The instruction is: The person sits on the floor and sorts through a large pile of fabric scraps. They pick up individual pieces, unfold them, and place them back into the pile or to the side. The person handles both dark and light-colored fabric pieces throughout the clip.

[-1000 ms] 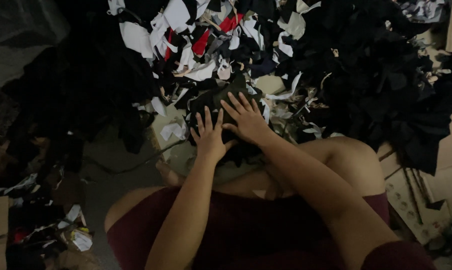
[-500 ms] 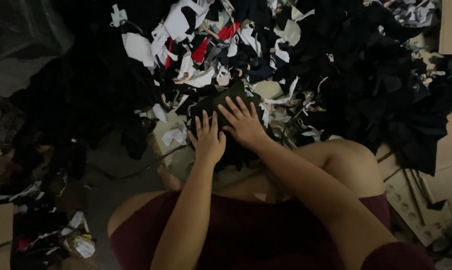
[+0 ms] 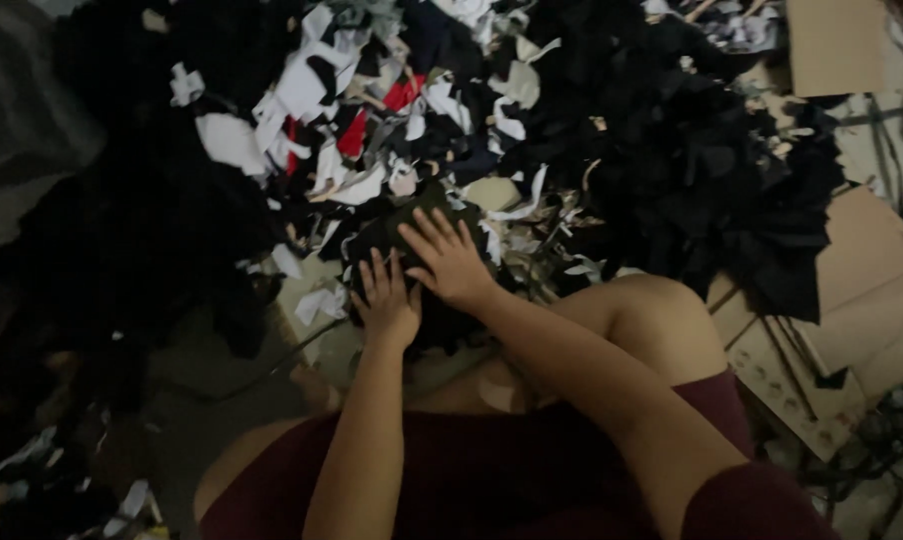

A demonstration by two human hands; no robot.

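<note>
I sit on the floor in front of a big heap of fabric scraps [image 3: 372, 110], black, white, grey and red. Both hands lie flat, palms down and fingers spread, on a dark piece of cloth [image 3: 397, 232] at the near edge of the heap, just beyond my knees. My left hand [image 3: 387, 298] presses its lower left part. My right hand [image 3: 450, 258] rests a little further up and to the right, next to the left one. Neither hand grips anything.
A mound of black cloth [image 3: 712, 170] rises at the right. Flattened cardboard [image 3: 852, 300] lies at the right edge, another cardboard piece [image 3: 837, 45] at the top right. Dark fabric [image 3: 122, 230] piles up on the left, with loose scraps [image 3: 122, 500] at the bottom left.
Both hands stay pressed on the dark cloth, sliding only slightly. The view has drifted a little, so the heap sits a bit lower in frame.
</note>
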